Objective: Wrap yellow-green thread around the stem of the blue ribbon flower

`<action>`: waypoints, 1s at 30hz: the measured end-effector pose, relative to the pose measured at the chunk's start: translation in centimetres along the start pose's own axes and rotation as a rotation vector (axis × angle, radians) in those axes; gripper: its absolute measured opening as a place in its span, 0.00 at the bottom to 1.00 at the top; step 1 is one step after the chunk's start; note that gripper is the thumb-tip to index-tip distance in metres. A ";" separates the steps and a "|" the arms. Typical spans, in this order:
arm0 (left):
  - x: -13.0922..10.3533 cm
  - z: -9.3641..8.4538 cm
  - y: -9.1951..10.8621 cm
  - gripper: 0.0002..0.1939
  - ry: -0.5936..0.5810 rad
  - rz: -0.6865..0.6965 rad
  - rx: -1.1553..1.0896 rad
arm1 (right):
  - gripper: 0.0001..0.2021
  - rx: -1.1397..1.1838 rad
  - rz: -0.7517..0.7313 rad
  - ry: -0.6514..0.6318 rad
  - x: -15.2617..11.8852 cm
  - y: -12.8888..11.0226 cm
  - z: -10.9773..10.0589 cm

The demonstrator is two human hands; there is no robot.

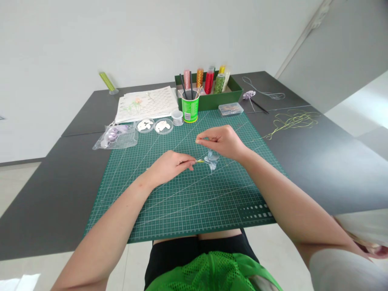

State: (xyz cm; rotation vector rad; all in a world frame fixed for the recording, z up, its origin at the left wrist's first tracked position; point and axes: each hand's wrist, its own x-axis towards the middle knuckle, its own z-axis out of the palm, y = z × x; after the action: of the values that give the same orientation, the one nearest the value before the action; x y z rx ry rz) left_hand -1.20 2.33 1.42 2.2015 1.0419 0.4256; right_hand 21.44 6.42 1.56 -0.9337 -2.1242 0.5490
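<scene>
My left hand (172,165) pinches the short yellow-green stem (200,161) of a pale blue artificial flower (211,160). The flower's thin petals point to the right, just above the green cutting mat (182,202). Above and slightly right of the stem, my right hand (222,141) is closed in a pinch, thumb against forefinger. Whatever lies between those fingertips is too fine to make out. The right hand appears apart from the petals.
Behind the mat stand a green can (190,109) with sticks and a dark green box (233,91) of thread spools. White petal pieces fill two round dishes (163,126). A plastic bag (121,137) lies left; loose yellow-green thread (291,120) lies right, near a clear case (230,109).
</scene>
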 end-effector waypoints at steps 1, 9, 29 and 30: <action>0.0 0.0 0.0 0.14 -0.002 -0.003 0.000 | 0.11 -0.001 -0.008 -0.001 0.0 -0.1 0.0; 0.0 -0.1 0.5 0.16 -0.023 -0.011 -0.001 | 0.12 -0.022 -0.017 0.003 0.0 0.0 -0.1; -0.3 -0.1 0.1 0.14 0.035 0.015 -0.001 | 0.12 0.004 0.095 -0.100 0.2 2.4 0.8; -0.3 -0.1 0.1 0.14 0.040 0.020 0.006 | 0.12 0.010 0.103 -0.105 0.3 2.5 0.9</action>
State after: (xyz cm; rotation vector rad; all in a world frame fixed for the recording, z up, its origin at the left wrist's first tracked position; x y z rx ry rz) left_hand -1.34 2.11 1.58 2.2192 1.0442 0.4774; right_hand 21.76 8.13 -0.42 -1.0336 -2.1729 0.6726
